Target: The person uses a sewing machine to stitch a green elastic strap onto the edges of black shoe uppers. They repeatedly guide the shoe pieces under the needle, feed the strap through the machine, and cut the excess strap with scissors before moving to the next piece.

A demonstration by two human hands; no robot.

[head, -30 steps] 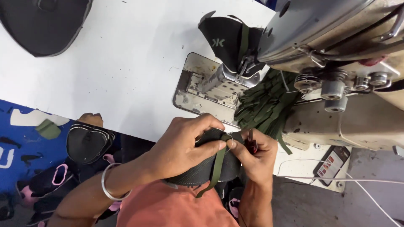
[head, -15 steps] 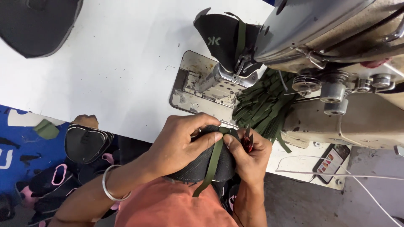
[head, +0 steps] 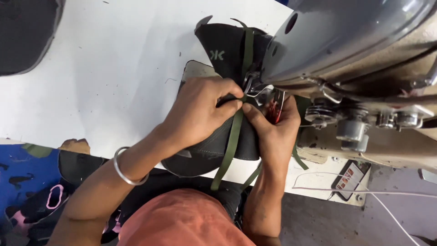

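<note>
My left hand (head: 200,111) presses down on a black shoe upper piece (head: 200,157) and pinches an olive green strap (head: 233,141) against it. My right hand (head: 268,130) pinches the same strap from the other side and holds a small red-handled tool (head: 274,107). Both hands sit just in front of the needle area of a grey sewing machine (head: 346,41). Behind the needle lies a second black shoe upper (head: 227,48) with the green strap running over it.
The white table (head: 118,77) stretches to the left, with another dark piece (head: 25,32) at its far left corner. A phone (head: 348,177) and a white cable (head: 400,193) lie at the right. Black shoe parts fill a blue bin (head: 27,191) at lower left.
Both hands have carried the black piece and green strap forward from the table edge up to the machine's needle. The loose bundle of green straps is no longer visible.
</note>
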